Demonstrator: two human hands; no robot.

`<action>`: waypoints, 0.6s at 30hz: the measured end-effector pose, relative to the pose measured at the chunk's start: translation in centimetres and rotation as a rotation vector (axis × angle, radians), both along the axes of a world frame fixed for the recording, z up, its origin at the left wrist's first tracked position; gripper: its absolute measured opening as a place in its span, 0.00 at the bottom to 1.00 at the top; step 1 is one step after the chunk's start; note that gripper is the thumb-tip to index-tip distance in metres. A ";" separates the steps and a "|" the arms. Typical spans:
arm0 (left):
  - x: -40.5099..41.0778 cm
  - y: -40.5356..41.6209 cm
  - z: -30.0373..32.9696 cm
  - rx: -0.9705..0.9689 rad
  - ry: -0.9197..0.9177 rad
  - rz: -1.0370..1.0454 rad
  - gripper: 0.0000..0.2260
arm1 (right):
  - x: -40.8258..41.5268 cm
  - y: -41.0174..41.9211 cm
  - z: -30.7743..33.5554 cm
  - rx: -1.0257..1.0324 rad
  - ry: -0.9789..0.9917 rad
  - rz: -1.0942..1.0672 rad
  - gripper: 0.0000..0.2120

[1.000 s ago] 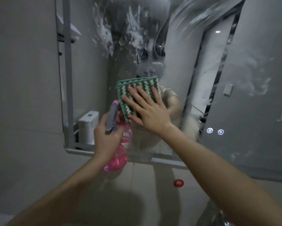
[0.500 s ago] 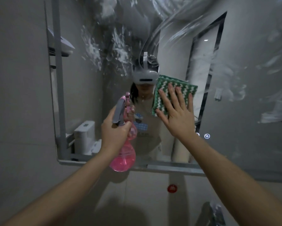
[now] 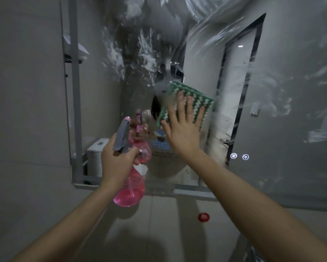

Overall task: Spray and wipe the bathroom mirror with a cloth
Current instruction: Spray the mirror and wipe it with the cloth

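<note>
Head view: left hand (image 3: 117, 159) grips the pink spray bottle (image 3: 130, 186) by its grey trigger head, low before the mirror (image 3: 291, 110). Right of the bottle, right hand (image 3: 183, 133), fingers straight and spread, presses the green-and-white cloth (image 3: 194, 99) flat on the foam-streaked glass.

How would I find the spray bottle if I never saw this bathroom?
Find the big wall mirror smeared with white foam. Near its bottom edge, the left hand grips the spray bottle. It is see-through pink with a grey trigger top, unlike the green-and-white cloth beside it.
</note>
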State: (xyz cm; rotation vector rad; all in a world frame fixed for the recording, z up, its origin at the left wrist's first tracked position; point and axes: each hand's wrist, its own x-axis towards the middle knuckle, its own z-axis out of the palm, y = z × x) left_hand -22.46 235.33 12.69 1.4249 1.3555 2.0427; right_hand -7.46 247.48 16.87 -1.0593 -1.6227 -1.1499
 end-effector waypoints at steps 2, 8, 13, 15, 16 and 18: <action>-1.0 -0.8 -0.7 -0.014 -0.027 0.029 0.05 | -2.3 -0.3 -0.9 -0.020 -0.113 0.025 0.29; -3.5 -2.5 -2.9 -0.032 -0.040 0.077 0.08 | -5.8 -1.1 -5.5 -0.033 -0.404 0.023 0.28; -3.7 -2.4 -2.9 -0.037 -0.043 0.088 0.10 | -4.2 -0.7 -4.6 -0.012 -0.472 0.081 0.25; -2.9 -2.1 -2.3 -0.026 -0.026 0.067 0.07 | -2.5 -0.4 -3.2 0.008 -0.455 0.099 0.25; -2.4 -1.8 -2.0 -0.025 -0.008 0.058 0.05 | -1.4 -0.2 -2.5 0.023 -0.418 0.104 0.25; -1.0 -1.2 -1.3 -0.028 0.030 0.045 0.03 | 1.0 0.0 -1.1 0.059 -0.335 0.090 0.24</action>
